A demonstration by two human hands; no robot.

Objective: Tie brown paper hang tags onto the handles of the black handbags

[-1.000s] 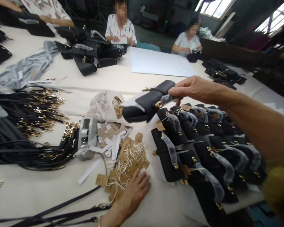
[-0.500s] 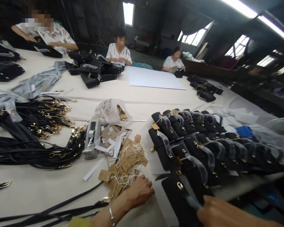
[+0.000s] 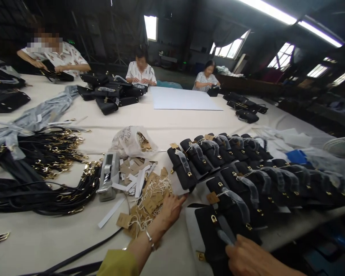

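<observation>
- The right hand (image 3: 248, 257) sits at the near right edge, cut off by the bottom of the view; its fingers close on a clear plastic-wrapped strip (image 3: 224, 234) lying on the nearest black bag (image 3: 211, 234).
- That black bag lies flat just beyond the hand, matte black with a gold ring clasp (image 3: 213, 219) on its front and a gold fitting at its near left corner; its near end is hidden under the hand.
- The left hand (image 3: 171, 209) lies to the left of the bag, fingers spread and flat on a heap of brown paper tags (image 3: 149, 203) with white strings; it grips nothing. A bracelet and a yellow-green sleeve (image 3: 117, 264) show at the wrist.
- Beyond the bag, two rows of like black bags (image 3: 241, 168) run away to the right; the far ones overlap too much to count.
- One grey tape dispenser (image 3: 107, 178) stands left of the tags, with loose white paper strips (image 3: 132, 184) beside it and one crumpled plastic bag (image 3: 130, 140) behind.
- A large pile of black straps (image 3: 37, 176) with gold clips covers the left of the surface (image 3: 172, 119).
- One white sheet (image 3: 184, 99) lies far across.
- Three other persons sit at the far side.
</observation>
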